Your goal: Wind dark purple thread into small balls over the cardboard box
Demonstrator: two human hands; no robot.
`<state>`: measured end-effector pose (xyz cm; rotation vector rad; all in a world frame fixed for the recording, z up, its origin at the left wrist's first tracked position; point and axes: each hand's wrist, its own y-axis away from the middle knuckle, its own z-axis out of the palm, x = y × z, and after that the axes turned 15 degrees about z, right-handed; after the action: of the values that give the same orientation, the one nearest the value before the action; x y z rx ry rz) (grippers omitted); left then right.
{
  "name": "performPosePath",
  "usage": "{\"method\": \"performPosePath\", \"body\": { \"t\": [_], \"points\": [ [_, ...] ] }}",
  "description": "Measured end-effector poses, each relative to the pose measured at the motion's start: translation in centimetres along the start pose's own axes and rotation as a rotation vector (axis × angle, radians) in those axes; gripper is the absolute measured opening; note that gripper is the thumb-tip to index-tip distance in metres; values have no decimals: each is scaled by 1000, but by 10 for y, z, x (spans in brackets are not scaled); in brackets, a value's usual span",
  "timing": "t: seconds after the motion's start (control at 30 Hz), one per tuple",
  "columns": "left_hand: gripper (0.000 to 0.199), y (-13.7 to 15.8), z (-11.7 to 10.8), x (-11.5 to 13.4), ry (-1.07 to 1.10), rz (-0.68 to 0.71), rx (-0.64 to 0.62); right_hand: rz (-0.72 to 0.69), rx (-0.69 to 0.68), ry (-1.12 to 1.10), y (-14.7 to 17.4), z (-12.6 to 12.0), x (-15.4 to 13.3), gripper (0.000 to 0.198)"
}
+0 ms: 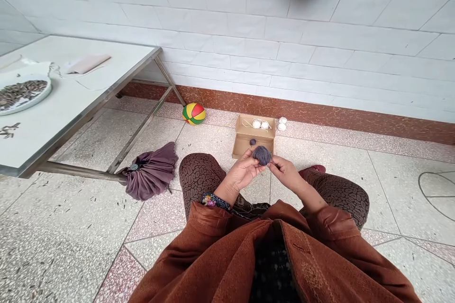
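A dark grey-purple ball of yarn (262, 155) is held up in front of my knees, above the near edge of an open cardboard box (236, 149). My left hand (245, 171) grips it from the left, thumb and fingers around its lower side. At the ball's lower right edge, the closed fingertips of my right hand (287, 175) press against it; any loose strand there is too fine to make out. Inside the box lies a smaller dark yarn ball (252, 142). Two white balls (256, 124) with a pale strand rest on its opened lid.
Two more white balls (282, 127) sit on the floor right of the box. A colourful ball (194, 113) lies by the leg of a white table (117, 64). Purple cloth (151, 173) hangs at its lower bar. A wire ring (439, 196) is at right.
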<state>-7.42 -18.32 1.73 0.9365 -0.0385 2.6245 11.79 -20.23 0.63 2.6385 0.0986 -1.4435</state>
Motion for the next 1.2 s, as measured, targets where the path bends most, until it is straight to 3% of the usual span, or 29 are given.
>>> {"method": "performPosePath", "body": {
  "t": [0.17, 0.33, 0.53, 0.73, 1.03, 1.2],
  "points": [
    [63, 0, 2, -4, -123, 102, 91, -186, -146, 97, 13, -13, -24, 22],
    [50, 2, 16, -17, -160, 155, 123, -236, -105, -11, 21, -24, -39, 25],
    [46, 6, 23, -24, -164, 31, 45, -185, 138, -69, 12, -37, -29, 23],
    [52, 8, 23, -28, -152, -44, -64, -109, 293, -113, -2, -27, -10, 24],
    [54, 8, 21, -29, -162, -1, -75, -55, 250, -200, -11, -25, -3, 24],
    [65, 8, 19, -24, -60, -20, -139, 84, 231, -325, -19, -12, 11, 27]
  ]
}}
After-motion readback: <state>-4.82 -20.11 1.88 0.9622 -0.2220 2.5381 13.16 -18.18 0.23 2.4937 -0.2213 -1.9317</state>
